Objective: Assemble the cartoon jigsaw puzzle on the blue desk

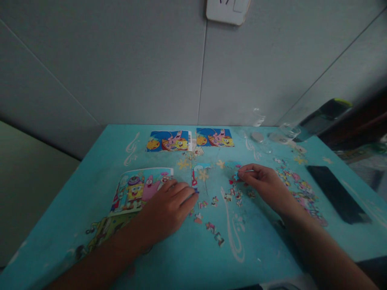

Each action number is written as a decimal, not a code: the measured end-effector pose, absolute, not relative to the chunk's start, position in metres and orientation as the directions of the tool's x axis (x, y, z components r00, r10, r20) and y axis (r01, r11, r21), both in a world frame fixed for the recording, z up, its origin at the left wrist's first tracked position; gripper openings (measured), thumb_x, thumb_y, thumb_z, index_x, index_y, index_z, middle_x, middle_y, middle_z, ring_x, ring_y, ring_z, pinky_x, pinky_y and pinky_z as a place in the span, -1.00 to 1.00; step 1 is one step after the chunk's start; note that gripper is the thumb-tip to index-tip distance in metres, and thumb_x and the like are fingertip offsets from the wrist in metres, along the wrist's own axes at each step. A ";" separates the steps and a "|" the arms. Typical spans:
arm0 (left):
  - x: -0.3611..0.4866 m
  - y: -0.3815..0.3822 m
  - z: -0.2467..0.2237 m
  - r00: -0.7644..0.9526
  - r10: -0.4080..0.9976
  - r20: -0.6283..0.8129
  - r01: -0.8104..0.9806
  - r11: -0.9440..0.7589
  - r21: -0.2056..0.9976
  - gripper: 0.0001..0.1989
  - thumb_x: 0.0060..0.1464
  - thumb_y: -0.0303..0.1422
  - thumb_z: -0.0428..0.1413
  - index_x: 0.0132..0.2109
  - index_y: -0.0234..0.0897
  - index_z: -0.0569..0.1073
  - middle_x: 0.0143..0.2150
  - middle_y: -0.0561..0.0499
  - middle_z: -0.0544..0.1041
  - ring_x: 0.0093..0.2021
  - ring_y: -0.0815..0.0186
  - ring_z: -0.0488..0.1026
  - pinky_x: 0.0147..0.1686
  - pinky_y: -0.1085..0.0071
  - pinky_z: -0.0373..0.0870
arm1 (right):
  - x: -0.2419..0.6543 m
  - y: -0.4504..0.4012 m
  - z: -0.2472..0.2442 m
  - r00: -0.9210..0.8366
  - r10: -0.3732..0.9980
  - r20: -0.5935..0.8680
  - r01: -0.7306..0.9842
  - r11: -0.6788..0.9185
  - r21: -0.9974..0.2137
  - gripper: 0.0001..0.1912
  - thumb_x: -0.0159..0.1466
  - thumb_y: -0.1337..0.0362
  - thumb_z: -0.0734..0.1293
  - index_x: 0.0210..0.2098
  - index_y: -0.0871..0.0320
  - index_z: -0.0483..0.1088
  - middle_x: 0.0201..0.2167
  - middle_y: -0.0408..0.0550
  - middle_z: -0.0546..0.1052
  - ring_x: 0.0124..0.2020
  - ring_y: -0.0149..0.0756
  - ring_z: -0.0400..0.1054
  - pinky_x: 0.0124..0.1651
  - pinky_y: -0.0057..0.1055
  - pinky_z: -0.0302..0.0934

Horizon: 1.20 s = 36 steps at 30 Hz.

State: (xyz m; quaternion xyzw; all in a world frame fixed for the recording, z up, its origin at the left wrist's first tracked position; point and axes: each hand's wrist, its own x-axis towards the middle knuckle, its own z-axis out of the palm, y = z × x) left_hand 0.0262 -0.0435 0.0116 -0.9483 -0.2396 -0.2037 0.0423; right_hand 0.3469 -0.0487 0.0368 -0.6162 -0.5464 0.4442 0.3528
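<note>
My right hand pinches a small blue puzzle piece above the turquoise table. Beneath and beside it lie joined and loose pieces. My left hand rests palm down, fingers bent, its fingertips at the lower end of a narrow joined strip of puzzle; whether it grips anything there is hidden. Left of that hand lies a cartoon picture sheet, partly covered by my left forearm. Several loose pieces are scattered between my hands.
Two blue cartoon cards lie near the wall. At right are a pile of puzzle pieces, a long black object, clear containers and a dark bottle-like object. A wall socket is above.
</note>
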 end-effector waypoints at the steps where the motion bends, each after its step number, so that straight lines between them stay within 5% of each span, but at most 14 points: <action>1: 0.026 -0.044 0.012 0.801 0.438 0.409 0.472 -0.881 0.019 -0.79 0.35 -0.49 0.03 0.02 -0.33 0.52 -0.08 -0.09 0.57 -0.03 0.14 0.46 0.01 0.11 0.29 | 0.347 -0.048 0.037 0.017 0.989 -0.147 0.355 -0.144 -0.924 -0.66 0.28 -0.03 0.43 -0.17 0.12 0.51 -0.34 -0.05 0.66 -0.32 -0.26 0.52 -0.27 -0.35 0.35; 5: 0.026 -0.044 0.012 0.806 0.439 0.396 0.470 -0.882 0.020 -0.79 0.35 -0.49 0.03 0.03 -0.34 0.52 -0.06 -0.10 0.57 -0.03 0.13 0.46 0.00 0.11 0.29 | 0.350 -0.047 0.039 0.044 0.993 -0.107 0.358 -0.116 -0.926 -0.66 0.27 -0.01 0.44 -0.19 0.15 0.52 -0.32 -0.01 0.65 -0.28 -0.23 0.54 -0.16 -0.31 0.38; 13: 0.026 -0.045 0.012 0.795 0.427 0.431 0.466 -0.884 0.016 -0.79 0.36 -0.48 0.02 0.02 -0.34 0.53 -0.08 -0.10 0.58 -0.03 0.14 0.46 -0.01 0.12 0.30 | 0.356 -0.043 0.041 0.126 0.991 -0.036 0.448 -0.089 -0.889 -0.67 0.24 -0.02 0.45 -0.27 0.13 0.57 -0.42 -0.11 0.56 -0.41 -0.35 0.40 -0.31 -0.41 0.28; 26: 0.025 -0.043 0.013 0.801 0.422 0.426 0.463 -0.887 0.008 -0.77 0.35 -0.49 0.00 0.02 -0.34 0.53 -0.07 -0.11 0.58 -0.04 0.12 0.45 0.01 0.10 0.29 | 0.363 -0.043 0.042 0.117 0.992 -0.050 0.537 -0.105 -0.837 -0.68 0.25 -0.02 0.43 -0.25 0.12 0.59 -0.34 -0.06 0.63 -0.34 -0.28 0.46 -0.27 -0.36 0.33; 30: 0.023 -0.042 0.015 0.785 0.429 0.448 0.471 -0.882 0.018 -0.76 0.33 -0.52 0.01 0.02 -0.35 0.53 -0.15 -0.09 0.57 -0.11 0.15 0.45 -0.01 0.11 0.30 | 0.367 -0.048 0.048 -0.144 0.976 -0.162 0.569 -0.052 -0.820 -0.72 0.28 0.00 0.42 -0.27 0.09 0.59 -0.36 -0.11 0.62 -0.35 -0.31 0.45 -0.26 -0.36 0.33; 36: 0.014 -0.039 0.024 0.730 0.482 0.485 0.555 -0.832 -0.007 -0.76 0.31 -0.51 0.02 0.02 -0.38 0.54 -0.35 -0.03 0.50 -0.24 0.16 0.41 -0.02 0.09 0.32 | 0.347 -0.067 0.060 -0.574 0.742 -0.348 0.607 0.099 -0.789 -0.82 0.35 0.14 0.38 -0.16 0.02 0.62 -0.27 -0.16 0.65 -0.28 -0.32 0.49 -0.19 -0.38 0.32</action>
